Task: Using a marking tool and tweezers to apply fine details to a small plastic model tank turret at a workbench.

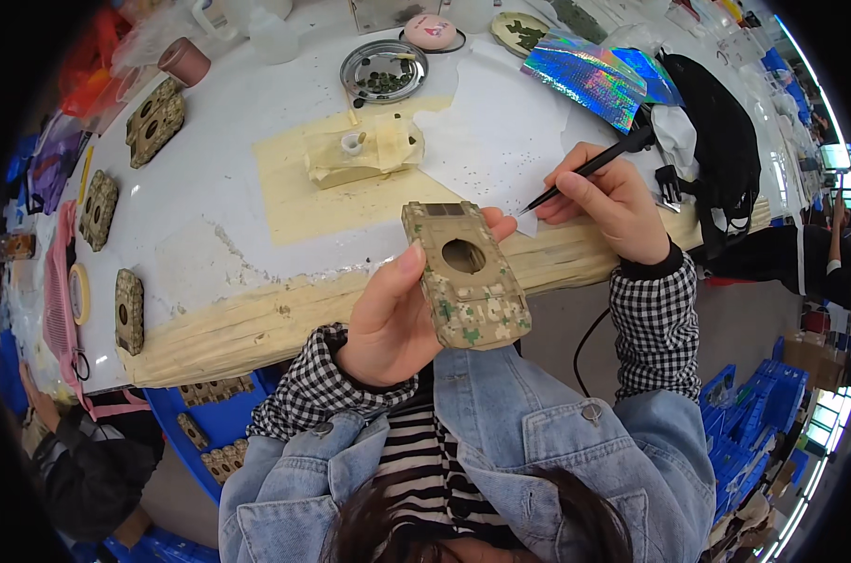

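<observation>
My left hand (388,305) holds a camouflage toy tank hull (486,298) by its sides, over the near edge of the table. The hull is tilted, with a round hole in its top and green and tan pixel blotches at its lower end. In my right hand (618,202) are slim black tweezers (594,165), pinched between thumb and fingers. Their tip points down-left, close to the left hand's fingertips and over a white paper sheet (486,122) dotted with tiny dark specks. Whether the tip grips anything is too small to tell.
Three similar hulls (155,122) stand along the table's left side. A taped block (364,155) with a small white cup sits mid-table. Behind it is a round metal dish (384,71) of small dark parts. Holographic film (585,80) and a black bag (716,131) lie at right.
</observation>
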`<control>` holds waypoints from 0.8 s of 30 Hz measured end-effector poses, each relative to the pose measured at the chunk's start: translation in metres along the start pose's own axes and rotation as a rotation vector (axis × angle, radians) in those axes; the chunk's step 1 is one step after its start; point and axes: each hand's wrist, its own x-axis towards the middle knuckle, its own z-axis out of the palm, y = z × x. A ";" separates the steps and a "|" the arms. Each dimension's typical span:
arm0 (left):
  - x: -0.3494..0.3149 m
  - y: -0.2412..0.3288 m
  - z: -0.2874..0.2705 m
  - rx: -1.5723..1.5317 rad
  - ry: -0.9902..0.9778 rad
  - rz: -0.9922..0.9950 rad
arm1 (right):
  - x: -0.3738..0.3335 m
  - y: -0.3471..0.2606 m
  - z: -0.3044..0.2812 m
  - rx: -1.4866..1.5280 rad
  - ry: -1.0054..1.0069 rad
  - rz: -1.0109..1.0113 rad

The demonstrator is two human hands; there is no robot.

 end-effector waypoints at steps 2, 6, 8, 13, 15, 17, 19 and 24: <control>0.001 0.000 0.001 -0.001 0.009 0.018 | -0.001 0.002 0.000 0.000 0.000 -0.014; 0.000 0.000 0.001 -0.019 0.009 0.027 | -0.008 0.007 0.002 -0.041 0.009 -0.121; 0.000 0.000 0.000 -0.017 0.010 0.012 | -0.011 0.008 0.004 -0.065 0.039 -0.155; -0.002 0.000 -0.003 -0.053 -0.060 0.015 | -0.001 0.000 0.003 -0.046 0.046 -0.005; -0.001 0.001 -0.003 -0.047 -0.078 0.012 | 0.002 -0.001 0.001 -0.020 0.023 0.024; -0.002 0.000 -0.001 -0.014 -0.026 0.010 | 0.004 -0.003 0.001 -0.006 0.019 0.063; -0.002 0.000 0.000 0.006 0.005 0.011 | 0.006 -0.004 0.001 -0.002 0.016 0.087; -0.002 0.000 0.000 0.016 0.007 0.015 | 0.007 -0.005 0.002 -0.020 0.019 0.099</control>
